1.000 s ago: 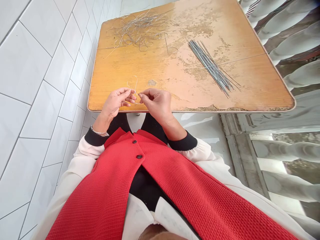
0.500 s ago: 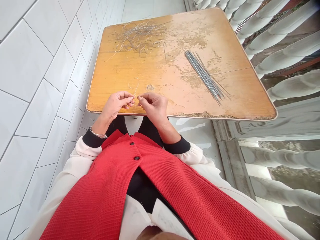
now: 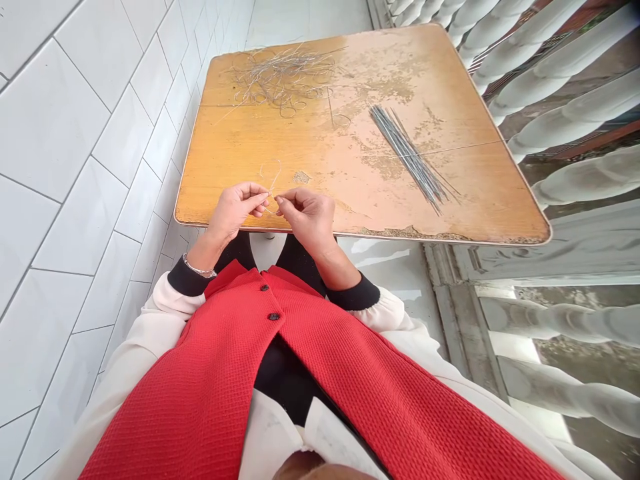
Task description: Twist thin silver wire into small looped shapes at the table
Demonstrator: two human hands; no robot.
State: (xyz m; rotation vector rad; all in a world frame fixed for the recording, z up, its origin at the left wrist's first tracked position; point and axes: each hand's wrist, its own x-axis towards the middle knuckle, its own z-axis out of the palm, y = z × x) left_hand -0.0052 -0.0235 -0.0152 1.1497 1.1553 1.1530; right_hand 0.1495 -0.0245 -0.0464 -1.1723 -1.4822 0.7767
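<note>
Both hands meet at the near edge of a worn wooden table [image 3: 250, 143]. My left hand [image 3: 234, 212] pinches one end of a thin bent wire [image 3: 273, 179]. My right hand [image 3: 306, 215] pinches the same wire close beside it, fingertips almost touching the left ones. The wire curls up into a loop just beyond the fingers, above the tabletop. A thin bracelet sits on my left wrist.
A bundle of straight grey wires [image 3: 410, 155] lies at the table's right middle. A tangled heap of bent wire pieces [image 3: 280, 73] lies at the far left. A white tiled wall [image 3: 75, 167] runs along the left; white balusters [image 3: 560, 113] stand to the right.
The hands have stayed pinched on the wire and drawn slightly closer together; the looped end has shifted a little. The camera view has tilted a bit.
</note>
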